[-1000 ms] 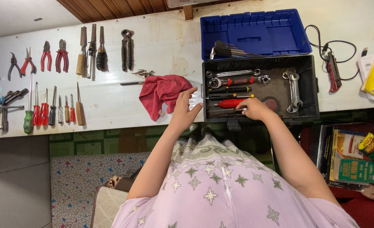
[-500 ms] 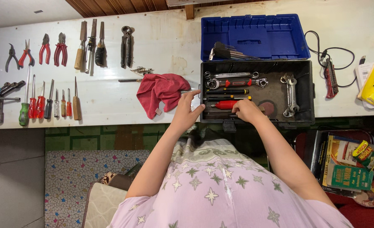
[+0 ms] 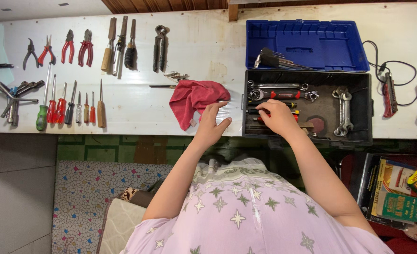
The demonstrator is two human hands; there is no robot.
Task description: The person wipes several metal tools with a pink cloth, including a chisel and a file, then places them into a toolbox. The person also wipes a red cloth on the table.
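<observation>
My right hand [image 3: 278, 117] reaches into the black tray of the open toolbox [image 3: 359, 136]. Its fingers curl over a red-handled screwdriver [image 3: 259, 120], which is mostly hidden under them. Spanners and a red-gripped wrench [image 3: 283, 94] lie just beyond the fingers. My left hand [image 3: 213, 124] rests on the white bench [image 3: 137, 110] with its fingers apart. It holds nothing and touches the edge of a red cloth [image 3: 194, 99], just left of the toolbox.
The blue toolbox lid [image 3: 307, 44] stands open with hex keys [image 3: 274, 60] on it. Pliers [image 3: 76, 47], chisels [image 3: 119, 42], pincers [image 3: 160, 47] and a row of screwdrivers [image 3: 69, 106] lie at the left. A cable and tester [image 3: 388, 94] lie at the right, with boxes [image 3: 396, 193] below.
My right hand has slid left over the red-handled screwdriver and closed its fingers on it. My left hand has lowered from the toolbox edge onto the bench beside the cloth.
</observation>
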